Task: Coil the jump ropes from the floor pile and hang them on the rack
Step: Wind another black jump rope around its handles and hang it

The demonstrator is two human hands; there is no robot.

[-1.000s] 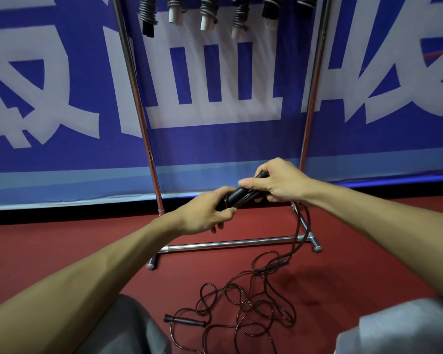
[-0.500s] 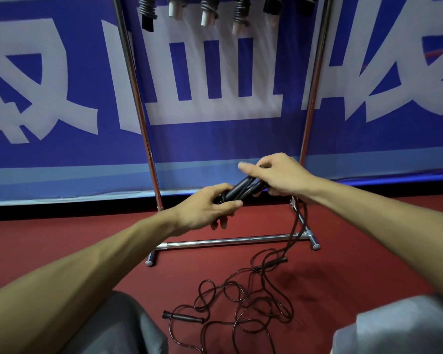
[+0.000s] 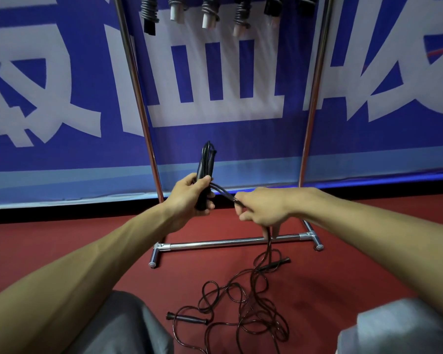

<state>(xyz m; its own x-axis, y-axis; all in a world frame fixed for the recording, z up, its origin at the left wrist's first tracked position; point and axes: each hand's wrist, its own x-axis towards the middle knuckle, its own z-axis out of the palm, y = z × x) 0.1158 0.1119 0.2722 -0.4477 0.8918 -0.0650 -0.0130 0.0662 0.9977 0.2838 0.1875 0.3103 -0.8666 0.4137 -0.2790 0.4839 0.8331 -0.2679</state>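
Head view: left hand [image 3: 189, 198] clenches the paired handles [image 3: 205, 172] upright, right hand [image 3: 262, 209] pinches the cord [image 3: 221, 191]; rope looks light, limp, tangle-prone, best held at handles.

the banner [image 3: 215, 149] is deep blue with huge white characters and a paler blue stripe along its bottom edge. the floor [image 3: 62, 238] is a dull brick red, the rack [image 3: 228, 243] shiny chrome silver. the held jump rope [image 3: 205, 162] is all black, handles included. the floor pile [image 3: 243, 312] is the same black, with the cord looking a bit reddish-brown. up top the hung ropes [image 3: 208, 11] are grey-black coils, some handles white, some black. knees [image 3: 128, 325] are in grey fabric
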